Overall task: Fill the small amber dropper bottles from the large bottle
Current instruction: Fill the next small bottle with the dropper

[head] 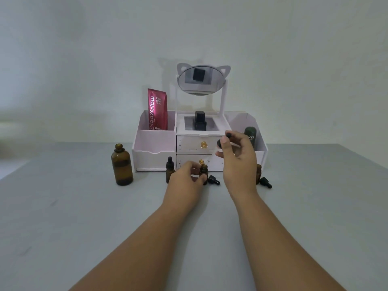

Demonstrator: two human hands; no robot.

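Note:
The large amber bottle (pixel 122 164) stands uncapped at the left of the table. My left hand (pixel 186 177) grips a small open amber bottle (pixel 203 169) standing on the table. Above it, my right hand (pixel 238 156) pinches a black dropper cap (pixel 223 139), lifted clear of the bottle. A capped small amber bottle (pixel 169 170) stands just left of my left hand. Another small amber bottle (pixel 258 173) is partly hidden behind my right wrist. Two loose dropper caps lie on the table, one (pixel 213 180) by the held bottle, another (pixel 265 182) at the right.
A white organiser (pixel 155 143) with drawers and a cat-ear mirror (pixel 200 80) stands behind the bottles. It holds a red tube (pixel 157 110), a black bottle (pixel 199 120) and a green container (pixel 250 135). The grey table (pixel 84 217) reaches to the wall.

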